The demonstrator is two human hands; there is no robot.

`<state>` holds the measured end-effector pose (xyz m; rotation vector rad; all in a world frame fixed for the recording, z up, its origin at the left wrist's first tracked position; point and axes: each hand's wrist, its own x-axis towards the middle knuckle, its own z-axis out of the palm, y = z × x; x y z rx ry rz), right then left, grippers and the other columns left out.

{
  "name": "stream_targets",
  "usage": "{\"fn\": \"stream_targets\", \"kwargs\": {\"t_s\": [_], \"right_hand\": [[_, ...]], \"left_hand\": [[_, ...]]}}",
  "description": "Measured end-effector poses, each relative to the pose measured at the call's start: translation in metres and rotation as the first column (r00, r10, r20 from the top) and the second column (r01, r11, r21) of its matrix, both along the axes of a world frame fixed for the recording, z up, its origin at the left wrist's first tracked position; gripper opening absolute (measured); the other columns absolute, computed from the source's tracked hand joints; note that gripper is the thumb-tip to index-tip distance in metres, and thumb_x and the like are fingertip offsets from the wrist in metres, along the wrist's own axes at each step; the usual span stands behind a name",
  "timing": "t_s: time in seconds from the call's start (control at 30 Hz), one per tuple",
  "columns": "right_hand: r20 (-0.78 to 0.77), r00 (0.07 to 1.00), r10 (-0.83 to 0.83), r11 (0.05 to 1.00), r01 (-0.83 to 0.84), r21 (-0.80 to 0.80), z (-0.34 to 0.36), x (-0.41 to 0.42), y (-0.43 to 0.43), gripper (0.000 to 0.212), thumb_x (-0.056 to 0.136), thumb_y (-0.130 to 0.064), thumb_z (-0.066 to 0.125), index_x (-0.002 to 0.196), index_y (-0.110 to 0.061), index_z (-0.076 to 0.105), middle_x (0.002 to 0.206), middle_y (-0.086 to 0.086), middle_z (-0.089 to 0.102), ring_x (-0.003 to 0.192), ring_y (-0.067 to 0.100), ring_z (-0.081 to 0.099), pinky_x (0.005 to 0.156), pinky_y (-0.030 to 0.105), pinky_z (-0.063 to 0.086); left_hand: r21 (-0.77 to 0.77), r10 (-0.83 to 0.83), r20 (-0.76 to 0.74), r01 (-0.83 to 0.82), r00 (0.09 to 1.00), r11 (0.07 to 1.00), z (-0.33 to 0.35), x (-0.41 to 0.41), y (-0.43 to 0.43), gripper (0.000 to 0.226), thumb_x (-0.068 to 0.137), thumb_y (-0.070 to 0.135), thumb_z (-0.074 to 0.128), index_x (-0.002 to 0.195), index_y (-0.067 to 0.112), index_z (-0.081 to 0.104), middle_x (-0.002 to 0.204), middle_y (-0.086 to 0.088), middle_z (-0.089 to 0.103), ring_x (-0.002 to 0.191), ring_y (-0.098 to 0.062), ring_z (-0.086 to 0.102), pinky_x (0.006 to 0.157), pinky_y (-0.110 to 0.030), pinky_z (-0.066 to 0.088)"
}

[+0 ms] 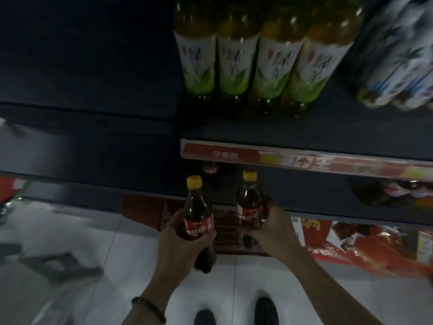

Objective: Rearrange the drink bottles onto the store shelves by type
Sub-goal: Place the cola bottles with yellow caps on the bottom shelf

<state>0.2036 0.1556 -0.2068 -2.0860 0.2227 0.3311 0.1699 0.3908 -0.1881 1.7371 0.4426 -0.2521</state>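
Note:
My left hand (pixel 174 240) grips a dark cola bottle (pixel 198 212) with a yellow cap and red label, held upright below the shelf edge. My right hand (pixel 271 227) grips a second, similar cola bottle (pixel 249 202) a little further in, its cap just under the shelf lip. Another cola bottle (pixel 210 168) stands in shadow on the lower shelf behind them. On the upper shelf (pixel 304 130) stand several green-label tea bottles (pixel 236 55).
White bottles with a palm-tree print (pixel 398 59) stand at the upper right. A red price strip (pixel 304 161) runs along the shelf edge. Red packaging (pixel 365 247) fills the bottom shelf at right. A dark grey object (pixel 61 266) lies on the tiled floor at left; my shoes (pixel 236 313) are below.

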Motion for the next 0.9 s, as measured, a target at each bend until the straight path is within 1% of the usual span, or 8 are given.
{"fn": "stream_targets", "kwargs": {"t_s": [0.13, 0.23, 0.33, 0.43, 0.53, 0.63, 0.77, 0.9], "right_hand": [[0.028, 1.0, -0.007, 1.0, 0.008, -0.021, -0.084, 0.048, 0.013, 0.073, 0.074, -0.027, 0.097, 0.134, -0.027, 0.055, 0.105, -0.017, 0.071, 0.093, 0.008, 0.072, 0.072, 0.012, 0.051], [0.119, 0.993, -0.022, 1.0, 0.02, 0.018, -0.131, 0.088, 0.021, 0.071, 0.082, -0.023, 0.092, 0.141, -0.025, 0.052, 0.115, -0.005, 0.074, 0.101, 0.022, 0.076, 0.079, 0.042, 0.065], [0.226, 0.974, 0.032, 0.999, -0.031, -0.008, -0.174, 0.121, 0.026, 0.072, 0.083, -0.022, 0.091, 0.142, -0.026, 0.051, 0.12, 0.0, 0.076, 0.105, 0.021, 0.076, 0.085, 0.056, 0.064], [0.3, 0.954, -0.019, 0.999, 0.033, -0.043, -0.196, 0.148, 0.036, 0.081, 0.074, -0.034, 0.095, 0.142, -0.025, 0.053, 0.136, -0.002, 0.069, 0.124, 0.015, 0.066, 0.101, 0.043, 0.059], [0.381, 0.924, -0.029, 0.988, 0.085, -0.132, -0.198, 0.161, 0.044, 0.088, 0.072, -0.033, 0.097, 0.146, -0.013, 0.054, 0.14, 0.007, 0.064, 0.126, 0.018, 0.06, 0.096, 0.025, 0.048], [0.385, 0.921, -0.052, 0.983, 0.114, -0.14, -0.203, 0.162, 0.044, 0.086, 0.072, -0.026, 0.098, 0.141, -0.009, 0.051, 0.138, 0.01, 0.065, 0.126, 0.028, 0.064, 0.089, 0.025, 0.049], [0.401, 0.913, -0.076, 0.969, 0.162, -0.186, -0.203, 0.164, 0.045, 0.084, 0.073, -0.039, 0.096, 0.138, -0.02, 0.047, 0.134, 0.006, 0.069, 0.119, 0.034, 0.069, 0.089, 0.049, 0.062], [0.41, 0.908, -0.084, 0.974, 0.161, -0.157, -0.205, 0.171, 0.044, 0.081, 0.075, -0.034, 0.094, 0.142, -0.018, 0.051, 0.14, 0.008, 0.063, 0.124, 0.034, 0.064, 0.09, 0.034, 0.052]], "left_hand": [[0.004, -0.003, 0.013, 0.003, 1.0, 1.0, -0.067, 0.027, 0.008, 0.057, 0.072, 0.008, 0.094, 0.12, 0.026, 0.068, 0.113, 0.006, 0.077, 0.104, -0.011, 0.074, 0.09, -0.034, 0.059], [0.072, 0.001, 0.023, -0.002, 1.0, 0.997, -0.109, 0.053, 0.01, 0.048, 0.069, 0.012, 0.096, 0.108, 0.022, 0.071, 0.099, 0.003, 0.079, 0.097, -0.018, 0.075, 0.085, -0.04, 0.06], [0.14, -0.021, 0.048, 0.015, 0.999, 0.99, -0.14, 0.076, 0.014, 0.047, 0.068, 0.016, 0.097, 0.107, 0.023, 0.071, 0.097, 0.005, 0.079, 0.095, -0.016, 0.075, 0.087, -0.041, 0.06], [0.165, -0.053, 0.072, 0.04, 0.996, 0.985, -0.162, 0.095, 0.015, 0.053, 0.069, 0.019, 0.097, 0.112, 0.03, 0.067, 0.108, 0.007, 0.075, 0.1, -0.013, 0.071, 0.083, -0.037, 0.058], [0.143, -0.054, 0.062, 0.045, 0.997, 0.989, -0.168, 0.108, 0.011, 0.056, 0.069, 0.023, 0.096, 0.113, 0.034, 0.063, 0.111, 0.013, 0.068, 0.102, -0.004, 0.062, 0.076, -0.025, 0.047], [0.149, -0.093, 0.093, 0.078, 0.991, 0.986, -0.169, 0.114, 0.006, 0.057, 0.071, 0.024, 0.094, 0.118, 0.03, 0.063, 0.107, 0.017, 0.068, 0.099, 0.003, 0.06, 0.076, -0.022, 0.046], [0.227, -0.14, 0.106, 0.113, 0.984, 0.967, -0.166, 0.121, 0.001, 0.056, 0.07, 0.038, 0.094, 0.117, 0.038, 0.064, 0.109, 0.016, 0.071, 0.1, 0.003, 0.064, 0.077, -0.024, 0.048], [0.163, -0.147, 0.136, 0.125, 0.98, 0.979, -0.162, 0.127, -0.005, 0.058, 0.069, 0.032, 0.096, 0.116, 0.043, 0.064, 0.112, 0.018, 0.074, 0.099, 0.006, 0.07, 0.083, -0.026, 0.054]]}}
